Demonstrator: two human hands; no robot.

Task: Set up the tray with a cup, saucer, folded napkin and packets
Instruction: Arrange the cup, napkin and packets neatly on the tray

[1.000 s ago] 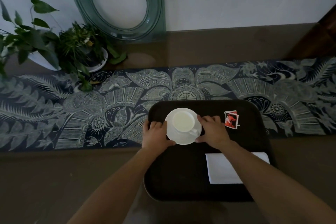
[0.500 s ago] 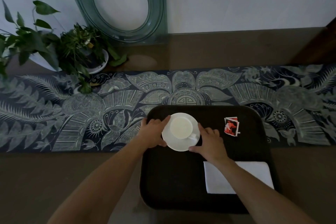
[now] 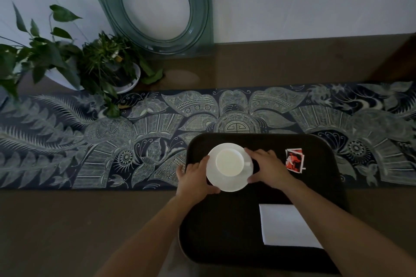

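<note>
Tray [image 3: 225,238], dark and round-cornered, lies at the near middle of the brown table [image 3: 67,227], its far edge overlapping the patterned blue runner [image 3: 67,146] that crosses the table from side to side. At the table's far left corner stand two potted plants [image 3: 67,60], and behind them a teal oval frame [image 3: 157,7] leans against the pale wall.

Left forearm reaches in from the near edge, angled up and to the right. The left hand [image 3: 194,179] rests palm down at the tray's left edge, fingers curled along the left rim of the white saucer [image 3: 225,184] and thumb pressed against its near rim. The saucer sits in the far left part of the tray, and the white cup [image 3: 229,162] stands upright on it, its small handle pointing right.

Right forearm comes in from the near right corner, crossing above the folded white napkin [image 3: 283,225] that lies flat in the tray's near right part. The right hand [image 3: 267,168] is palm down, fingers spread around the saucer's right rim, forefinger at the far side and thumb at the near side. Both hands thus clasp the saucer between them; whether it is lifted or resting on the tray cannot be told.

Red and white packets [image 3: 295,160] lie overlapped in the tray's far right corner, just beside the right hand but apart from it.
</note>
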